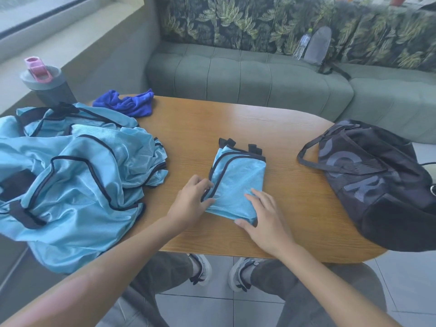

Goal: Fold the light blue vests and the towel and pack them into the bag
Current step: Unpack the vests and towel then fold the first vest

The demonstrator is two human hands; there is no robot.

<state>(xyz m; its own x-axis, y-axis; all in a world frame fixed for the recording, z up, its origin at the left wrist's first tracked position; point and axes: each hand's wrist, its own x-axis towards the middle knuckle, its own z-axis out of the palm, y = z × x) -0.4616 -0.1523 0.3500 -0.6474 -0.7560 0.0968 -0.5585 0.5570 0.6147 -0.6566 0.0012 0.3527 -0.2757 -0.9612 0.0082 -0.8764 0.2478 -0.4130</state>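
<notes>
Pinching the black-trimmed left edge of the folded vest (237, 182), the left hand (192, 204) curls its fingers on the cloth; the right hand (264, 220) lies flat on the near right corner, fingers straight and slightly spread. This vest sits mid-table (236, 119). Bare wood lies open beyond it. Left, a heap of vests (70, 175) spills over the near edge; the blue towel (128, 103) lies far left. Right, the dark bag (382, 185) overhangs the edge, its large grey lettering unreadable.

Wooden table (236, 119) carries vests (70, 166), folded vest (238, 182), probably a towel (128, 103), bag (377, 185).
</notes>
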